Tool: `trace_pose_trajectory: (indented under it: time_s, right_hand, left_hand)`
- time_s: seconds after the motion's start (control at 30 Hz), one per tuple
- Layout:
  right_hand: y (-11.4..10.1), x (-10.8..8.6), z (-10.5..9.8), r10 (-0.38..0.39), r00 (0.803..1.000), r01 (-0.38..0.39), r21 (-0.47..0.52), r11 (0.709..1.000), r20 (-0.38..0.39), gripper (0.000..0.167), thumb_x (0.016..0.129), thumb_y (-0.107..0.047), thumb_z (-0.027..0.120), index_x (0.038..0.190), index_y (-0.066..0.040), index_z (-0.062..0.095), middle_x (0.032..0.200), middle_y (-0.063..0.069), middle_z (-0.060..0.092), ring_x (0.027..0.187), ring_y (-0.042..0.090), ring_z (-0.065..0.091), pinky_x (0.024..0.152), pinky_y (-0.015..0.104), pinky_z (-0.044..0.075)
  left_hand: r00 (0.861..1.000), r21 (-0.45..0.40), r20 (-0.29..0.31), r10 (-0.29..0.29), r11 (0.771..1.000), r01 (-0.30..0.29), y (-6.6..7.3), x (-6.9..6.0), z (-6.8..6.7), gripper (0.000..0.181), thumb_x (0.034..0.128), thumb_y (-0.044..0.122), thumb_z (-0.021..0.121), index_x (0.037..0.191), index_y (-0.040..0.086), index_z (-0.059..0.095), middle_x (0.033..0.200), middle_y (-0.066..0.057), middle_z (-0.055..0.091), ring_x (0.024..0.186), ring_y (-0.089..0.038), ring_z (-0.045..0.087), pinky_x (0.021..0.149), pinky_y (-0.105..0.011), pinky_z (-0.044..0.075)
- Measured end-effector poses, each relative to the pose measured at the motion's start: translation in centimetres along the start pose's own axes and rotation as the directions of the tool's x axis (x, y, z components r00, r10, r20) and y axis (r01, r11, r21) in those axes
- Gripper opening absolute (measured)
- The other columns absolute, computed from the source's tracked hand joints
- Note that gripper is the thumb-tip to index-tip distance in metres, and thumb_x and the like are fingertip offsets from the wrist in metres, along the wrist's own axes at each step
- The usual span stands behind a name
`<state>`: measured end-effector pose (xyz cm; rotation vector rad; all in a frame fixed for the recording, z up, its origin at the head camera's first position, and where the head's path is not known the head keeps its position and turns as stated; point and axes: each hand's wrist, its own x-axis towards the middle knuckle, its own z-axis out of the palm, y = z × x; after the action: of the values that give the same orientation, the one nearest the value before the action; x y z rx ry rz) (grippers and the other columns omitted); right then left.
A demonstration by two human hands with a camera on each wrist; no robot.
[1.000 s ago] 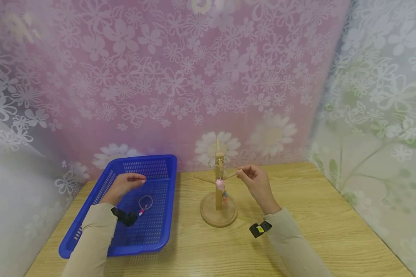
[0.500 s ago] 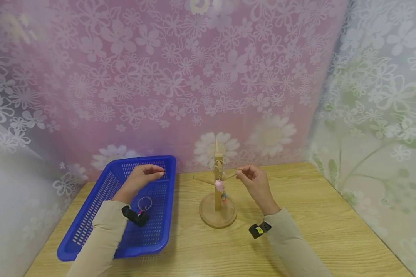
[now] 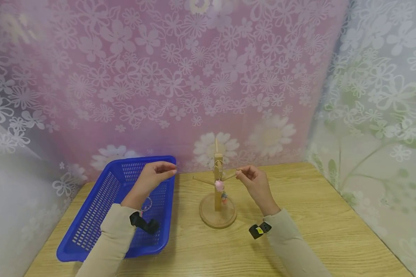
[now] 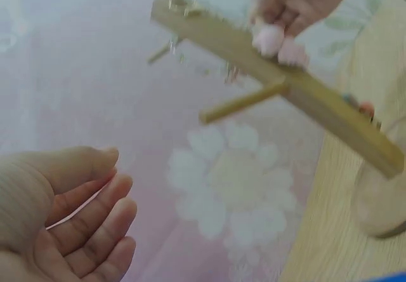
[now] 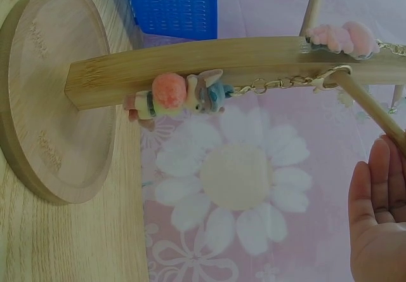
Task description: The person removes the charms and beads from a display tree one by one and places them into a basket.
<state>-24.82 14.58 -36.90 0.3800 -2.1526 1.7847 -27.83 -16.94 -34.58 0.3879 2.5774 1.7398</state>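
A wooden peg stand [image 3: 218, 200] with a round base stands on the table. My right hand [image 3: 259, 186] pinches the tip of its right peg [image 5: 374, 107] between thumb and fingers. From that peg, by a ring and a gold chain, hangs a keychain [image 5: 171, 93] with a small figure and an orange pompom. A fluffy pink charm [image 3: 219, 186] hangs at the stand's middle. My left hand [image 3: 153, 179] hovers over the basket's right side, left of the stand. Its fingers are loosely bent, and nothing shows between them in the left wrist view.
A blue plastic basket [image 3: 170, 219] stands on the left of the wooden table [image 3: 201, 254]. Inside lies a beaded bracelet [image 3: 148, 204], partly covered by my left wrist. Flower-patterned cloth [image 3: 201, 77] rises behind the table and on both sides.
My left hand has moved right, from the basket's middle to its right edge, and covers more of the bracelet. My right hand stays at the peg tip.
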Motion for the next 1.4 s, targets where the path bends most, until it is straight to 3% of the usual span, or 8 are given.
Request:
trace_pose_trajectory:
  time_s: [0.13, 0.37, 0.63, 0.97, 1.03, 1.27, 1.4]
  right_hand:
    - [0.1, 0.0, 0.0, 0.001, 1.0, -0.001, -0.004, 1.0, 0.003, 0.016, 0.091, -0.005, 0.061, 0.097, 0.009, 0.062, 0.092, 0.031, 0.062, 0.07, 0.003, 0.059, 0.07, 0.019, 0.049]
    - [0.1, 0.0, 0.0, 0.003, 1.0, -0.003, -0.006, 1.0, 0.001, 0.016, 0.091, -0.005, 0.061, 0.097, 0.009, 0.062, 0.091, 0.029, 0.062, 0.07, 0.004, 0.059, 0.069, 0.02, 0.049]
    - [0.0, 0.0, 0.1, -0.002, 1.0, 0.001, 0.004, 1.0, 0.008, 0.015, 0.091, -0.004, 0.061, 0.096, 0.01, 0.061, 0.093, 0.029, 0.062, 0.071, 0.004, 0.06, 0.072, 0.021, 0.05]
    - [0.0, 0.0, 0.0, 0.007, 1.0, -0.007, -0.003, 1.0, 0.0, 0.014, 0.091, -0.005, 0.061, 0.095, 0.009, 0.062, 0.083, 0.005, 0.064, 0.07, 0.005, 0.059, 0.072, 0.027, 0.052]
    - [0.0, 0.1, 0.0, 0.007, 1.0, -0.007, -0.005, 1.0, -0.001, 0.015, 0.09, -0.005, 0.062, 0.095, 0.009, 0.062, 0.084, 0.006, 0.064, 0.07, 0.005, 0.06, 0.073, 0.029, 0.052]
    - [0.1, 0.1, 0.0, 0.005, 1.0, -0.005, 0.004, 1.0, 0.003, 0.015, 0.091, -0.004, 0.061, 0.095, 0.01, 0.062, 0.094, 0.03, 0.061, 0.07, 0.004, 0.06, 0.073, 0.025, 0.051]
    - [0.0, 0.1, 0.0, 0.008, 1.0, -0.008, 0.003, 1.0, 0.007, 0.015, 0.091, -0.004, 0.061, 0.095, 0.01, 0.061, 0.096, 0.032, 0.06, 0.071, 0.003, 0.059, 0.074, 0.026, 0.052]
  left_hand:
    - [0.999, -0.03, -0.021, 0.027, 0.999, -0.028, 0.7, -0.5, 1.1, 0.032, 0.0883, 0.015, 0.067, 0.117, 0.002, 0.063, 0.115, -0.015, 0.064, 0.104, -0.023, 0.06, 0.093, -0.04, 0.045]
    - [0.995, -0.031, -0.053, 0.079, 0.996, -0.081, 1.6, -1.3, 2.8, 0.03, 0.0876, 0.008, 0.066, 0.117, 0.001, 0.063, 0.11, -0.018, 0.064, 0.094, -0.02, 0.062, 0.077, -0.025, 0.049]
    - [0.993, -0.026, -0.081, 0.088, 0.996, -0.09, 2.4, -2.2, 4.9, 0.03, 0.0854, 0.01, 0.069, 0.115, 0.007, 0.065, 0.111, -0.013, 0.065, 0.092, -0.019, 0.062, 0.076, -0.027, 0.051]
    - [0.982, -0.025, -0.116, 0.148, 0.988, -0.152, 2.5, -2.6, 8.0, 0.028, 0.0824, 0.008, 0.071, 0.11, 0.008, 0.068, 0.104, -0.007, 0.068, 0.091, -0.018, 0.063, 0.08, -0.031, 0.051]
    - [0.98, -0.036, -0.126, 0.154, 0.987, -0.16, 2.4, -2.6, 8.5, 0.028, 0.0823, 0.008, 0.071, 0.11, 0.007, 0.068, 0.103, -0.007, 0.068, 0.091, -0.019, 0.063, 0.081, -0.032, 0.051]
    - [0.973, -0.096, -0.13, 0.189, 0.975, -0.202, 1.9, -2.7, 10.1, 0.032, 0.0837, 0.007, 0.07, 0.113, -0.002, 0.064, 0.108, -0.016, 0.066, 0.096, -0.029, 0.061, 0.086, -0.043, 0.049]
    - [0.975, -0.105, -0.134, 0.179, 0.976, -0.193, 1.7, -2.8, 10.9, 0.033, 0.0842, 0.011, 0.07, 0.115, 0.0, 0.064, 0.109, -0.014, 0.065, 0.098, -0.031, 0.059, 0.086, -0.045, 0.048]
